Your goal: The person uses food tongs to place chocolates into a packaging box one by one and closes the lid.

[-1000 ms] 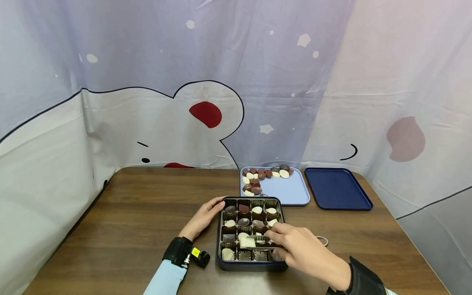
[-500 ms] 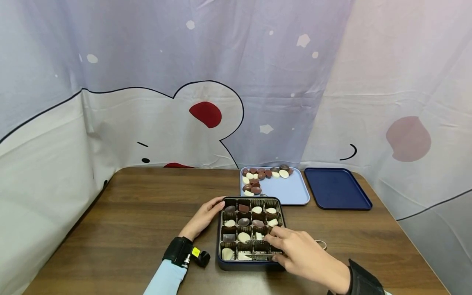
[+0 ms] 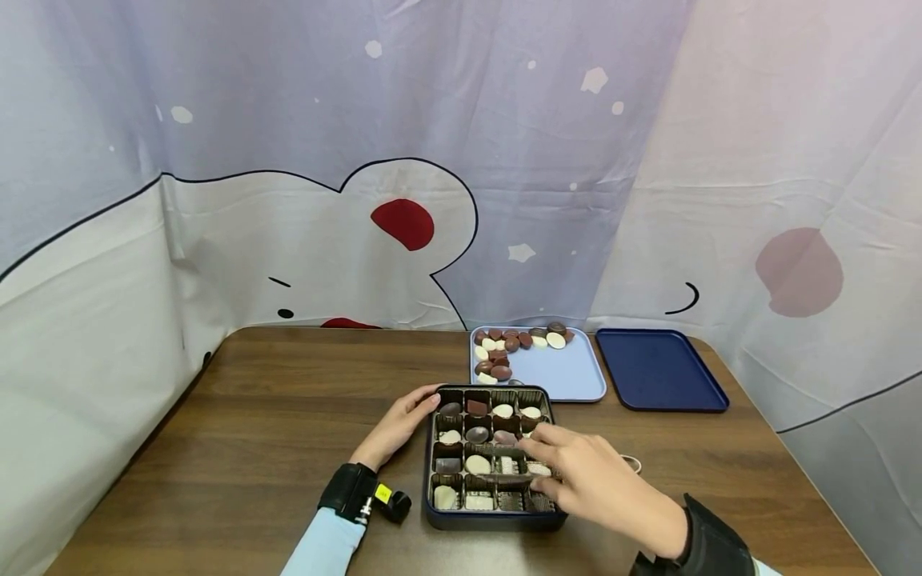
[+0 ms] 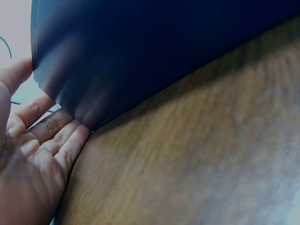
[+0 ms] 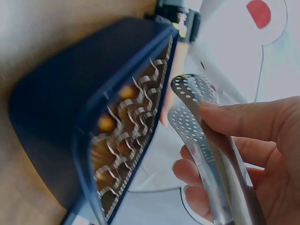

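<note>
A dark blue box (image 3: 497, 522) stands at the table's front, divided into small compartments. Most compartments in view hold a chocolate, white, brown or dark. A white rectangular chocolate (image 3: 479, 501) lies in the front row, second compartment from the left. My left hand (image 3: 392, 430) rests its fingers against the box's far left corner; the left wrist view has them nearly straight along the blue wall. Above the box's right side, my right hand (image 3: 587, 476) holds perforated metal tongs (image 5: 225, 173) between thumb and fingers. The tong ends stand apart with nothing between them. This hand hides some right-hand compartments.
Behind the box, a light blue tray (image 3: 551, 372) carries several loose chocolates (image 3: 511, 344) along its left and far sides. A dark blue tray (image 3: 659, 368) lies to its right. A patterned curtain (image 3: 288, 240) hangs behind the wooden table (image 3: 310, 400).
The tongs lowered the white rectangular chocolate into the front row's second compartment and let it go. They now stand spread above the box, slightly higher. My left hand has stayed put.
</note>
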`<move>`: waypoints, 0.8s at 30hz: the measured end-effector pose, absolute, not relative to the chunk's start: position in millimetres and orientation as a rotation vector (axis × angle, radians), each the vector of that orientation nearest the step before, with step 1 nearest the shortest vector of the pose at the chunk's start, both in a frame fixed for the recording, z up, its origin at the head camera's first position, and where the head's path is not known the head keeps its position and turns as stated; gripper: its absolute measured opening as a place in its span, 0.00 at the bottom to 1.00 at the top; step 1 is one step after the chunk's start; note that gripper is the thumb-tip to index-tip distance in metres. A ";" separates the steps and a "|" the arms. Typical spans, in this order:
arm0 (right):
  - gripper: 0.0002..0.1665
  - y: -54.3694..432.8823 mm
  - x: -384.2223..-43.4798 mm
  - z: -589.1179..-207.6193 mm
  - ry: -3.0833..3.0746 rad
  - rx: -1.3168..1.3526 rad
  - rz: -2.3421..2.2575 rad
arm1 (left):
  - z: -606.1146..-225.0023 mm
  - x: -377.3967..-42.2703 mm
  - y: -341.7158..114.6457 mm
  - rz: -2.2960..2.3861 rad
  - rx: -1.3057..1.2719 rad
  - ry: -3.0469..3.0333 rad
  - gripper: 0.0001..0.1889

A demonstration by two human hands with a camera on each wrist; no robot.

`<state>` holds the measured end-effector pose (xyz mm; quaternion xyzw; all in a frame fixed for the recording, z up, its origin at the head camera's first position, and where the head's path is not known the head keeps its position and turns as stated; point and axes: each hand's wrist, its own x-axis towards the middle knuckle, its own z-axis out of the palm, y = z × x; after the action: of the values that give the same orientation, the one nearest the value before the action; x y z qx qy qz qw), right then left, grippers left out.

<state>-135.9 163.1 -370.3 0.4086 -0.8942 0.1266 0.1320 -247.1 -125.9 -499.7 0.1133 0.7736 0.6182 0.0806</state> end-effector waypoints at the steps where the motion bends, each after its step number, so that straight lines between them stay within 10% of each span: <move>1: 0.25 163.7 -139.4 -367.5 -2.603 1.166 0.379 | -499.6 -247.0 -125.9 1.849 0.340 2.312 0.25; 24: 0.30 179.0 -299.3 -404.4 -2.879 0.503 0.060 | -468.7 -228.5 -123.3 1.847 0.319 2.282 0.23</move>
<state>-299.3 179.0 -404.4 0.1710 -0.9790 0.0204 0.1090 -228.5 -123.3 -468.7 0.1074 0.7694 0.6225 0.0942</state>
